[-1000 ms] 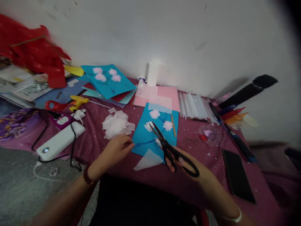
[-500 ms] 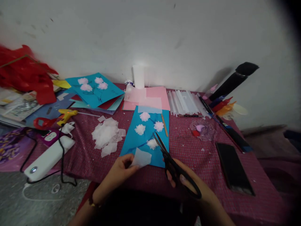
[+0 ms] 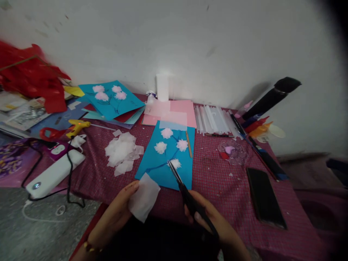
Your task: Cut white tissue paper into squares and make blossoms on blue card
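A piece of white tissue paper [image 3: 145,197] is pinched in my left hand [image 3: 123,204], held at the table's front edge. My right hand [image 3: 203,212] grips black-handled scissors [image 3: 187,198], their blades nearly together and pointing away over the blue card [image 3: 165,177]. On that card are several tissue-paper flowers [image 3: 166,133] in white and pale pink, along with dark painted stems. A thin wooden stick [image 3: 189,144] lies on the card's right side. Left of the card sits a heap of white tissue pieces [image 3: 122,148].
A second flowered blue card [image 3: 111,105] lies at the back left. Nearer are a yellow glue gun [image 3: 77,127] and a white power bank [image 3: 56,175] with cables. To the right are translucent glue sticks [image 3: 212,119], a clear paint palette [image 3: 233,152] and a black phone [image 3: 265,197].
My left hand has picked up the tissue paper from the blue card's front edge and drawn it back toward me. The scissors' blades have closed further and the right hand has shifted slightly left.
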Available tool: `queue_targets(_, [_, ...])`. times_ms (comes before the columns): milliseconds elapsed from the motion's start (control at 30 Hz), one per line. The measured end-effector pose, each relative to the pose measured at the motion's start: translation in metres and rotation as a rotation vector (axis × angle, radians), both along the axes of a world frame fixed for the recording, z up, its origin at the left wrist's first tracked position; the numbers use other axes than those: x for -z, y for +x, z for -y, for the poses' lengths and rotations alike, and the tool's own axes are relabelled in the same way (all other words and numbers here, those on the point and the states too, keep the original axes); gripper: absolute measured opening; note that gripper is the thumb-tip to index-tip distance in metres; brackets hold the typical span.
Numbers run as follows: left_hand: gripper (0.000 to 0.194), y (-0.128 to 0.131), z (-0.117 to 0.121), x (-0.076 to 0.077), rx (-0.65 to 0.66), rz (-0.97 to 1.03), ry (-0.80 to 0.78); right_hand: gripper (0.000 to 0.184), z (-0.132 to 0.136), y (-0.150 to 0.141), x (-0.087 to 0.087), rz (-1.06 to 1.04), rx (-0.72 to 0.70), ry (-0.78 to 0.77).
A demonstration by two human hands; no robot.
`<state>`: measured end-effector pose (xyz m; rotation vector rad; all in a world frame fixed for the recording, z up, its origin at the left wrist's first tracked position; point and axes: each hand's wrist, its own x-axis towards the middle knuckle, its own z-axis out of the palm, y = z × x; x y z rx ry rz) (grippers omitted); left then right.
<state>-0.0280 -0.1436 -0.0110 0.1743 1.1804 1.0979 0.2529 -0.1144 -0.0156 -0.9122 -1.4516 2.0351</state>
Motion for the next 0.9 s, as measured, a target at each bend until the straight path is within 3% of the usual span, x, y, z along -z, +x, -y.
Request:
queue_targets(133, [0.028, 0.003, 0.002, -0.003, 0.066, 0.019, 0.02, 0.059, 0.006, -0.001, -0.004, 0.046, -0.095, -0.044])
queue_targets(400, [0.032, 0.0, -0.001, -0.013, -0.187, -0.068, 0.181, 0.066, 0.014, 0.011, -0.011, 0.186, -0.233, 0.069])
queue_targets(567, [0.042, -0.006, 0.002, -0.018, -0.163, -0.061, 0.27, 0.072, 0.005, 0.011, -0.024, 0.286, -0.323, 0.118])
queue_targets(767, [0.052, -0.02, 0.017, -0.008, -0.127, 0.007, 0.11, 0.074, -0.001, -0.001, -0.032, 0.357, -0.384, 0.177])
queue_targets(900, [0.043, -0.036, 0.027, 0.0, -0.16, 0.187, -0.043, 0.074, 0.0, -0.007, -0.03, 0.37, -0.382, 0.14])
